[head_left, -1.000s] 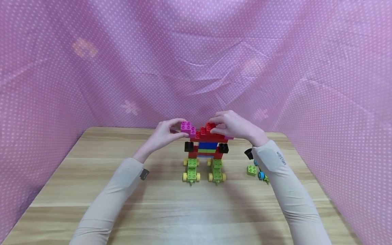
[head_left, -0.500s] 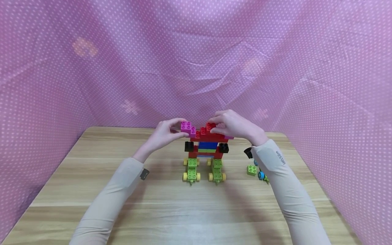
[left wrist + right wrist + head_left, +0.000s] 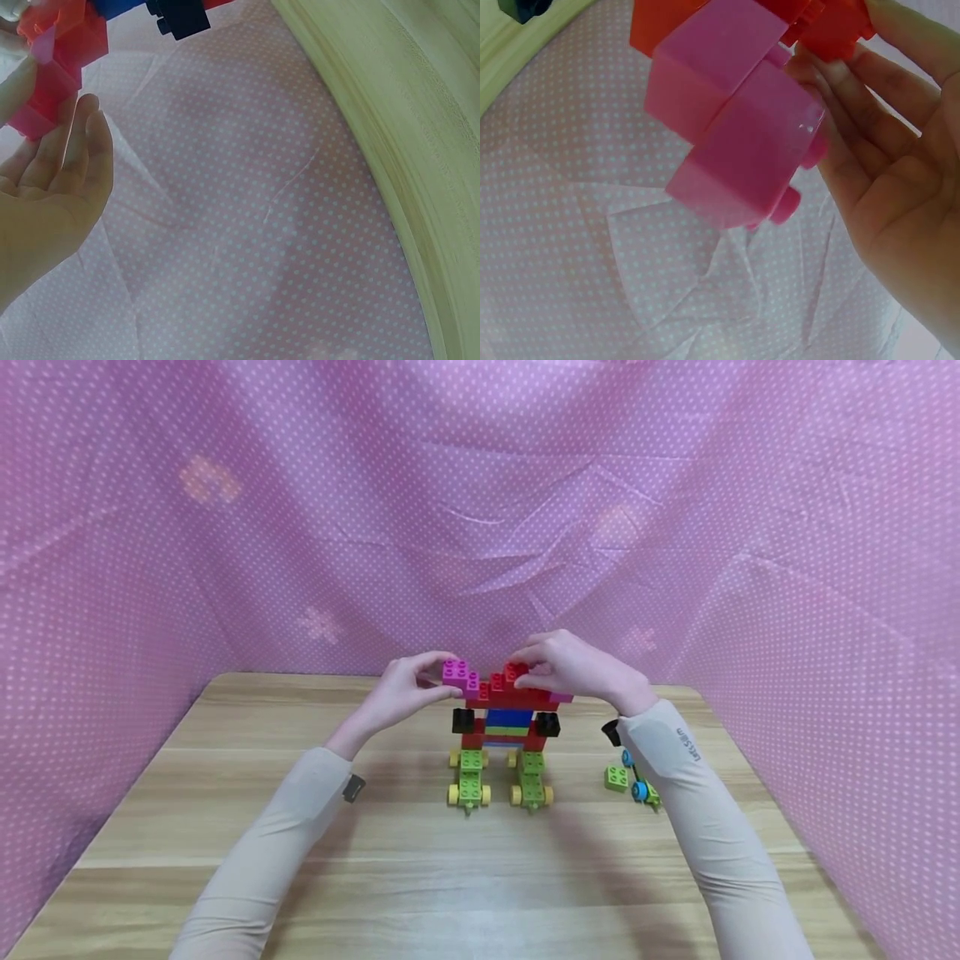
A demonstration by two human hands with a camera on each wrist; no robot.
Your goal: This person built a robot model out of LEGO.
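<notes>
A block model point(image 3: 504, 727) is standing near the middle of the far half of the wooden table point(image 3: 420, 877), built of studded plastic bricks: a red top bar, a blue and yellow middle, black bricks jutting out at either side, and two green wheeled bases with yellow wheels underneath. The left hand point(image 3: 401, 689) is pinching the pink brick point(image 3: 459, 674) at the model's upper left corner, fingers curling round its far side, which is lying out of sight in the head view. The right hand point(image 3: 577, 670) is closing over the red brick point(image 3: 514, 672) on top, thumb and fingertips gripping it, while its palm is covering the model's upper right corner, where only a sliver of a second pink brick point(image 3: 739, 142) is showing; the right wrist view is showing that piece close up, glossy and stepped, with round studs. In the left wrist view the model is being cut off at the top edge, only red, blue and black parts showing beside the fingers point(image 3: 71, 150). A loose green brick point(image 3: 617, 777) and a small piece with blue wheels point(image 3: 640, 789) are lying just beside the right sleeve point(image 3: 697, 810), which is partly hiding them. Pink dotted cloth point(image 3: 480, 510), wrinkled and soft, is hanging round the table on three sides.
</notes>
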